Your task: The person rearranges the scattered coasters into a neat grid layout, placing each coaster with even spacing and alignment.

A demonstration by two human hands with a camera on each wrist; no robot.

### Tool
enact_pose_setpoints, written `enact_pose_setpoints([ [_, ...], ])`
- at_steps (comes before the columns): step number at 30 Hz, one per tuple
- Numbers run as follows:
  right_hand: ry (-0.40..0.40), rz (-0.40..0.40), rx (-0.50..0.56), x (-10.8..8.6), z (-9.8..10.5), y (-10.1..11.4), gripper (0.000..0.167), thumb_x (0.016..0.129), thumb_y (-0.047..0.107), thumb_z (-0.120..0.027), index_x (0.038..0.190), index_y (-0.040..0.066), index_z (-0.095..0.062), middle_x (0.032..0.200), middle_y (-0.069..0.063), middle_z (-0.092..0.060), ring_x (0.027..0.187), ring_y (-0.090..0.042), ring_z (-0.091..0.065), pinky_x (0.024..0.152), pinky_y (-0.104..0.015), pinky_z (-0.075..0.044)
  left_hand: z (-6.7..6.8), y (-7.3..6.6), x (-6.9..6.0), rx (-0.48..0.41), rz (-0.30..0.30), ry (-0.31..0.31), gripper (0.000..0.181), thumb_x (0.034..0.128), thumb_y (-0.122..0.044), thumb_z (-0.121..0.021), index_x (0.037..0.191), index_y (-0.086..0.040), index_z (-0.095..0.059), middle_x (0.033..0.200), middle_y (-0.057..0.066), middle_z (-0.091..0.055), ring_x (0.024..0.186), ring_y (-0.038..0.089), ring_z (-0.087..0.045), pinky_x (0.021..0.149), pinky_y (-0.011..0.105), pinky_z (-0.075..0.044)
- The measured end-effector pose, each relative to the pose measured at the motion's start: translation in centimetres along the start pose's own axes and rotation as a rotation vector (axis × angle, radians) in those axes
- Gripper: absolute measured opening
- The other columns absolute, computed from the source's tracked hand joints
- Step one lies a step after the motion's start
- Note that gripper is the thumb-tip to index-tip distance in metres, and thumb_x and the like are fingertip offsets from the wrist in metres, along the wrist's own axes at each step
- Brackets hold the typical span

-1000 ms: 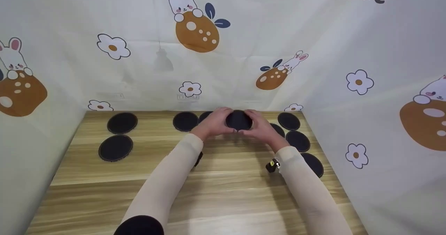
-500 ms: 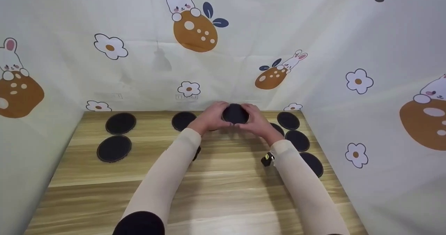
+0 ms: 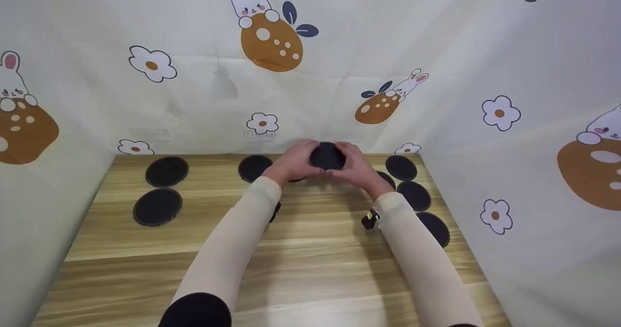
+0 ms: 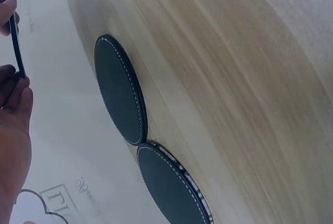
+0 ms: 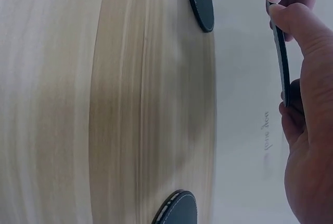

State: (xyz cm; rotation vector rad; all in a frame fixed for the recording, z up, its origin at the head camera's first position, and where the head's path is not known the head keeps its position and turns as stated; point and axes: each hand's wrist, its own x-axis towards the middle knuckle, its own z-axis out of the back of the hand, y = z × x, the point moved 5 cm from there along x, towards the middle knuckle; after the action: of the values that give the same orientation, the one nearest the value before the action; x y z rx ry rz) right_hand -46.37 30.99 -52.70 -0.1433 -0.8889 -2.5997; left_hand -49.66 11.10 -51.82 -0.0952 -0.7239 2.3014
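Both hands hold one round black coaster (image 3: 328, 157) by its edges, raised above the far side of the wooden table. My left hand (image 3: 297, 163) grips its left edge and my right hand (image 3: 359, 171) its right, thumbs nearly meeting at the near rim. In the left wrist view the held coaster (image 4: 17, 49) appears thin and edge-on, as does the coaster (image 5: 282, 60) in the right wrist view. Beside the left hand lies another coaster (image 3: 255, 168), touching a second coaster (image 4: 120, 91) that the hand mostly hides from the head camera.
Two coasters, one farther back (image 3: 167, 171) and one nearer (image 3: 158, 206), lie at the table's left. Several more, among them a corner coaster (image 3: 401, 167) and a nearer coaster (image 3: 434, 229), line the right edge. A printed cloth (image 3: 194, 104) walls the table (image 3: 320, 269) behind and at both sides.
Both hands have lifted the coaster slightly up and a little left, away from the table. Over the last half second they barely moved. The coasters on the table have stayed put.
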Motion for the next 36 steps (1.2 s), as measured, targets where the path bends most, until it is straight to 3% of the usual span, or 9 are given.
enact_pose_setpoints([
  [9,-0.019,0.017,-0.014,0.0,-1.5,-0.7,0.094,0.088,0.038,-0.091,0.16,-0.007,-0.051,0.162,-0.028,-0.051,0.153,-0.043,-0.044,0.128,-0.054,-0.036,-1.2,0.5,-0.2,0.028,0.013,0.014,0.082,0.0969,-0.029,-0.087,0.161,0.004,-0.049,0.163,0.021,-0.053,0.154,0.036,-0.046,0.13,0.044,-0.033],
  [17,0.014,-0.04,-0.013,0.0,-3.0,-1.8,0.091,0.093,0.035,-0.089,0.163,-0.006,-0.048,0.165,-0.027,-0.048,0.156,-0.041,-0.041,0.131,-0.05,-0.032,-2.9,1.7,-0.1,-0.009,0.082,0.016,0.078,0.0981,-0.025,-0.086,0.161,0.003,-0.049,0.161,0.021,-0.055,0.153,0.035,-0.048,0.13,0.045,-0.035],
  [23,0.013,-0.056,-0.003,0.3,-3.6,-2.5,0.089,0.092,0.035,-0.09,0.161,-0.004,-0.05,0.163,-0.025,-0.051,0.154,-0.038,-0.045,0.129,-0.049,-0.035,-3.4,2.1,0.1,-0.013,0.085,-0.007,0.07,0.096,-0.021,-0.086,0.155,0.002,-0.056,0.152,0.02,-0.061,0.145,0.035,-0.055,0.126,0.046,-0.04],
  [26,0.008,-0.064,-0.001,0.3,-3.7,-2.8,0.089,0.092,0.035,-0.09,0.16,-0.006,-0.051,0.162,-0.026,-0.051,0.153,-0.039,-0.047,0.129,-0.049,-0.036,-3.7,2.4,0.4,-0.032,0.067,-0.017,0.067,0.093,-0.019,-0.087,0.15,0.003,-0.059,0.146,0.021,-0.064,0.14,0.036,-0.058,0.124,0.048,-0.042],
  [27,0.009,-0.073,-0.008,0.3,-3.8,-2.9,0.089,0.092,0.036,-0.09,0.16,-0.006,-0.05,0.163,-0.026,-0.051,0.153,-0.039,-0.047,0.129,-0.049,-0.036,-4.4,3.3,1.0,-0.04,0.051,-0.028,0.066,0.0925,-0.021,-0.087,0.149,0.002,-0.061,0.144,0.02,-0.065,0.139,0.035,-0.059,0.123,0.047,-0.043],
  [33,0.013,-0.114,-0.037,0.2,-3.9,-3.4,0.091,0.093,0.038,-0.088,0.161,-0.006,-0.048,0.165,-0.026,-0.048,0.156,-0.038,-0.044,0.13,-0.046,-0.034,-6.0,5.2,2.4,-0.08,0.042,-0.046,0.063,0.0894,-0.023,-0.09,0.142,0.002,-0.065,0.139,0.019,-0.068,0.134,0.034,-0.062,0.119,0.048,-0.047],
  [34,0.013,-0.117,-0.033,0.2,-3.9,-3.4,0.091,0.093,0.038,-0.088,0.161,-0.006,-0.048,0.165,-0.026,-0.048,0.156,-0.039,-0.043,0.13,-0.047,-0.034,-5.6,4.6,2.1,-0.08,0.055,-0.036,0.063,0.0892,-0.021,-0.09,0.142,0.003,-0.065,0.139,0.02,-0.068,0.134,0.036,-0.061,0.119,0.05,-0.047],
  [36,0.013,-0.127,-0.024,0.1,-3.9,-3.5,0.091,0.093,0.039,-0.088,0.162,-0.006,-0.048,0.166,-0.027,-0.047,0.156,-0.039,-0.043,0.13,-0.048,-0.034,-6.1,5.0,2.5,-0.074,0.045,-0.044,0.063,0.089,-0.022,-0.09,0.141,0.003,-0.065,0.138,0.02,-0.068,0.134,0.036,-0.062,0.119,0.049,-0.047],
])
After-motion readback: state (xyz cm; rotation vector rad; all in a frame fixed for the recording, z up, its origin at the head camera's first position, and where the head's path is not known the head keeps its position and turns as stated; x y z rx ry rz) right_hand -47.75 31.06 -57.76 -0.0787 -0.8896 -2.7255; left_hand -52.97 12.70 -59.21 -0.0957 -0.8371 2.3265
